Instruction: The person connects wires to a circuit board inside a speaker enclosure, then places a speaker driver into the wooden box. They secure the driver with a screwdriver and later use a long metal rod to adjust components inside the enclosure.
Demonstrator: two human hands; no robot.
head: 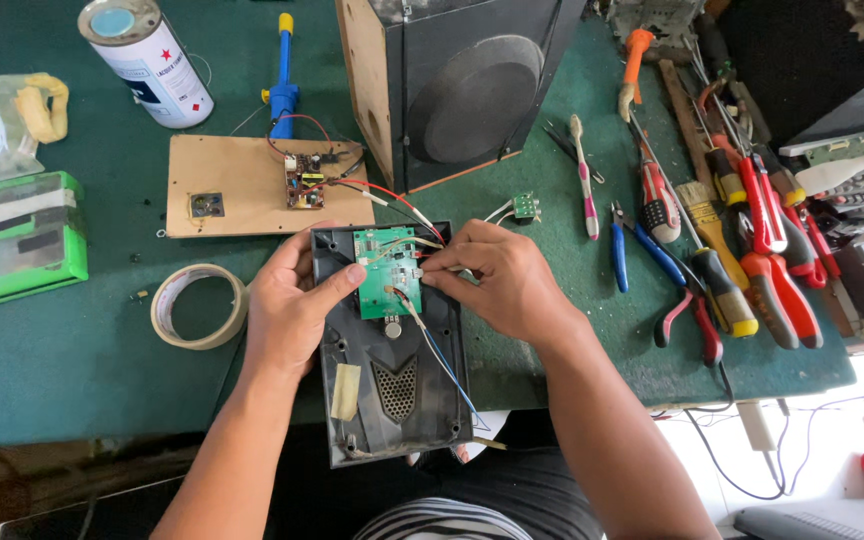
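A black plastic panel (392,390) lies at the table's front edge, hanging partly over my lap. A green circuit board (384,280) sits in its upper part, with thin wires running off it. My left hand (287,310) grips the panel's left side, thumb pressed on the board's left edge. My right hand (497,280) comes in from the right, its fingertips pinching a wire at the board's right edge.
A speaker box (462,85) stands behind the panel. A wooden board (242,185) with a small circuit, a tape roll (197,305), a spray can (147,60) and a green box (17,235) lie left. Screwdrivers, pliers (692,310) and a brush crowd the right.
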